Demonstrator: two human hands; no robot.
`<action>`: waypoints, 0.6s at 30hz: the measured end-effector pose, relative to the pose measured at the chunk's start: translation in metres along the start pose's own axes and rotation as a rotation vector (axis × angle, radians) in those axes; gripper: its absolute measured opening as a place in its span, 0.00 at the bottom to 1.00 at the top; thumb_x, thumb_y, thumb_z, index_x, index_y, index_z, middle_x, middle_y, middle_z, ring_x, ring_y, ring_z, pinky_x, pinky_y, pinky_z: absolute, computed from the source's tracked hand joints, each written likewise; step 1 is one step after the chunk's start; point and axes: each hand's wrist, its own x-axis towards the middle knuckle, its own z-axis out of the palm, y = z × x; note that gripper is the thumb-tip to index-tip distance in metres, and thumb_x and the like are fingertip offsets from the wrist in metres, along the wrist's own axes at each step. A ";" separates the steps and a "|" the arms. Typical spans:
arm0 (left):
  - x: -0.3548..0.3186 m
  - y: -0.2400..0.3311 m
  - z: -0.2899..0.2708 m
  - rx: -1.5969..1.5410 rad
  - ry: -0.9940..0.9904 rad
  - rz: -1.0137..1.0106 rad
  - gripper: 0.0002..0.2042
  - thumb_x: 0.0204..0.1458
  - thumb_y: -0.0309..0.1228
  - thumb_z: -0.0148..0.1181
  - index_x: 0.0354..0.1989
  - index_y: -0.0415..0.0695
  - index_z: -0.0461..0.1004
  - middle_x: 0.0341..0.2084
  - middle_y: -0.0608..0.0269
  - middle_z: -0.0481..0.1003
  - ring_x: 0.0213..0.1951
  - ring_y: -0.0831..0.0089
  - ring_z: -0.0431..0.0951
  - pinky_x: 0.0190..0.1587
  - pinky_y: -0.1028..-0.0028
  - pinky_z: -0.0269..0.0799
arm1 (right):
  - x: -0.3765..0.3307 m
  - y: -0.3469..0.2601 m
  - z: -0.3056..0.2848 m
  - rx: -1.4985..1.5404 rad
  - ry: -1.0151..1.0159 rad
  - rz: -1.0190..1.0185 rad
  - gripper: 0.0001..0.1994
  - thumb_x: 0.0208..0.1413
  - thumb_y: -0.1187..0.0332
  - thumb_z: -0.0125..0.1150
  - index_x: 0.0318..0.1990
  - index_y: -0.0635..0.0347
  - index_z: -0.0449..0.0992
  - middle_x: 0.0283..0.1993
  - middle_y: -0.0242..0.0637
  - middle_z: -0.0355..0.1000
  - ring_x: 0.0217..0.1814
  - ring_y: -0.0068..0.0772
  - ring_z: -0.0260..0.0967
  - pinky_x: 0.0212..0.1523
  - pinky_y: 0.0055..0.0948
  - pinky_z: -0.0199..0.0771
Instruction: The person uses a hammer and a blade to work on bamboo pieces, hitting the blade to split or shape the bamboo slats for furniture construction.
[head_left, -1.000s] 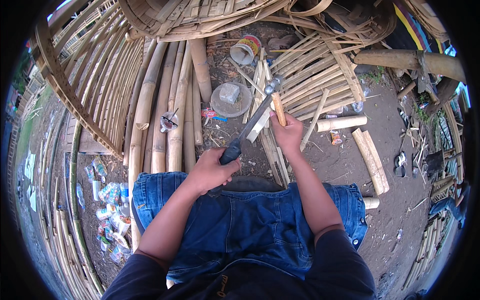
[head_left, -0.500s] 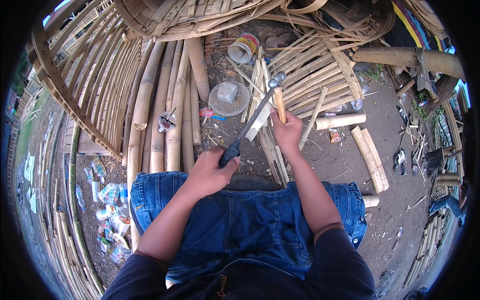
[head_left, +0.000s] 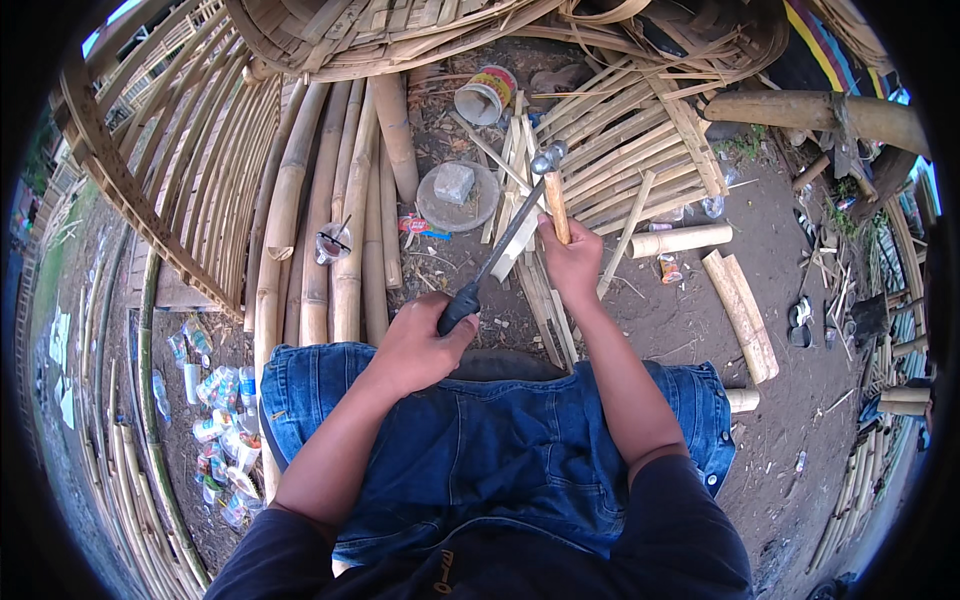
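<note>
- Bare brown earth [head_left: 700, 335] strewn with chips and splinters makes up the ground in front of the person
- Long bamboo poles [head_left: 318, 215] lie side by side at the left of the work area, with a clear cup [head_left: 332, 245] and its straw among them
- Beyond these, a curved slatted bamboo panel [head_left: 205, 165] stands at the upper left, and woven bamboo work [head_left: 400, 45] spans the top edge
- A grey block [head_left: 454, 184] sits on a round disc [head_left: 487, 215] on the ground, with a pale tub [head_left: 486, 96] tipped over farther back
- To the right spread a fan of slats [head_left: 640, 160], a short bamboo tube [head_left: 682, 241] and a split bamboo length [head_left: 740, 320]
- Plastic bottles and cups [head_left: 225, 430] are heaped at the lower left, and blue denim [head_left: 510, 430] covers the lap
- The left hand [head_left: 425, 330] is closed around the black handle of a long metal tool [head_left: 510, 235], whose shaft slants away up and to the right, above the denim and the ground
- The right hand [head_left: 573, 262] is clamped on the wooden handle of a hammer [head_left: 558, 208], which rises from the fist
- The hammer's rounded metal head is beyond the right fingers, and the tool's far end meets or overlaps it; actual contact cannot be told
</note>
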 end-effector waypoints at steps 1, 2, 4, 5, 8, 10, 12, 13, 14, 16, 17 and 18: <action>0.001 -0.003 0.002 0.008 0.034 0.032 0.13 0.55 0.34 0.56 0.29 0.34 0.68 0.15 0.60 0.69 0.18 0.73 0.74 0.21 0.73 0.68 | 0.000 0.000 0.000 0.000 -0.003 0.002 0.14 0.54 0.65 0.63 0.22 0.66 0.73 0.14 0.24 0.58 0.19 0.15 0.50 0.20 0.25 0.53; 0.003 -0.007 0.004 0.015 0.067 0.064 0.14 0.53 0.35 0.56 0.27 0.34 0.69 0.14 0.55 0.70 0.19 0.68 0.75 0.23 0.69 0.68 | 0.000 0.000 0.001 0.002 -0.001 0.002 0.14 0.54 0.65 0.63 0.22 0.67 0.73 0.14 0.25 0.58 0.19 0.15 0.50 0.20 0.25 0.53; 0.003 -0.008 0.004 0.012 0.070 0.065 0.15 0.52 0.36 0.57 0.25 0.33 0.70 0.14 0.50 0.71 0.20 0.63 0.77 0.25 0.65 0.68 | 0.000 -0.002 0.002 0.007 0.000 0.001 0.14 0.54 0.65 0.63 0.22 0.67 0.73 0.14 0.25 0.58 0.19 0.15 0.50 0.20 0.25 0.54; 0.002 -0.004 0.002 0.002 0.036 0.036 0.15 0.53 0.36 0.56 0.26 0.34 0.71 0.15 0.50 0.71 0.20 0.64 0.77 0.24 0.65 0.68 | 0.000 -0.001 0.001 0.006 0.002 0.005 0.14 0.54 0.65 0.63 0.22 0.67 0.73 0.14 0.25 0.58 0.19 0.15 0.51 0.20 0.25 0.54; 0.002 -0.005 0.010 -0.198 -0.022 -0.046 0.17 0.56 0.40 0.55 0.27 0.35 0.70 0.16 0.54 0.72 0.20 0.68 0.77 0.23 0.67 0.67 | 0.001 -0.001 0.001 0.022 0.012 -0.002 0.14 0.55 0.66 0.62 0.21 0.66 0.72 0.15 0.23 0.58 0.19 0.14 0.50 0.20 0.23 0.52; 0.002 -0.004 0.010 -0.287 -0.068 -0.088 0.17 0.58 0.40 0.54 0.28 0.36 0.68 0.17 0.60 0.71 0.20 0.73 0.75 0.23 0.71 0.67 | 0.001 -0.003 0.002 0.059 0.029 -0.029 0.16 0.56 0.68 0.61 0.18 0.63 0.69 0.16 0.19 0.55 0.20 0.11 0.47 0.19 0.21 0.47; 0.003 0.001 0.005 -0.276 -0.135 -0.121 0.16 0.60 0.39 0.52 0.29 0.38 0.66 0.18 0.66 0.68 0.19 0.79 0.71 0.22 0.77 0.67 | 0.005 0.000 -0.003 0.097 -0.019 0.004 0.13 0.56 0.68 0.61 0.22 0.64 0.73 0.16 0.20 0.58 0.19 0.12 0.49 0.19 0.22 0.50; 0.005 0.000 0.004 -0.215 -0.131 -0.094 0.16 0.60 0.40 0.52 0.29 0.38 0.66 0.18 0.67 0.68 0.19 0.80 0.70 0.21 0.77 0.66 | 0.007 0.002 -0.006 0.115 -0.043 0.020 0.11 0.56 0.68 0.62 0.24 0.65 0.74 0.16 0.21 0.59 0.19 0.13 0.50 0.19 0.22 0.51; 0.007 -0.004 0.003 -0.154 -0.127 -0.064 0.16 0.60 0.40 0.52 0.29 0.38 0.66 0.17 0.67 0.67 0.18 0.80 0.68 0.21 0.77 0.65 | 0.010 0.003 -0.009 0.164 -0.057 0.033 0.10 0.56 0.69 0.61 0.25 0.64 0.74 0.17 0.21 0.60 0.19 0.12 0.50 0.19 0.21 0.50; 0.011 -0.007 0.001 -0.138 -0.131 -0.040 0.16 0.60 0.40 0.51 0.29 0.39 0.65 0.17 0.68 0.65 0.17 0.81 0.66 0.20 0.77 0.62 | 0.014 0.003 -0.014 0.261 -0.084 0.058 0.07 0.57 0.70 0.60 0.28 0.63 0.75 0.18 0.19 0.61 0.18 0.10 0.50 0.19 0.18 0.49; 0.012 -0.008 0.000 -0.184 -0.136 -0.048 0.16 0.60 0.41 0.51 0.28 0.39 0.65 0.16 0.69 0.65 0.16 0.81 0.65 0.19 0.77 0.61 | 0.016 -0.004 -0.017 0.281 -0.100 0.074 0.07 0.57 0.70 0.59 0.29 0.62 0.73 0.17 0.20 0.61 0.16 0.10 0.50 0.17 0.18 0.48; 0.012 -0.008 -0.001 -0.230 -0.142 -0.056 0.17 0.60 0.41 0.51 0.28 0.40 0.65 0.16 0.69 0.64 0.16 0.82 0.64 0.19 0.78 0.60 | 0.016 -0.011 -0.021 0.300 -0.116 0.090 0.07 0.58 0.70 0.58 0.30 0.61 0.71 0.17 0.21 0.61 0.14 0.11 0.50 0.15 0.17 0.47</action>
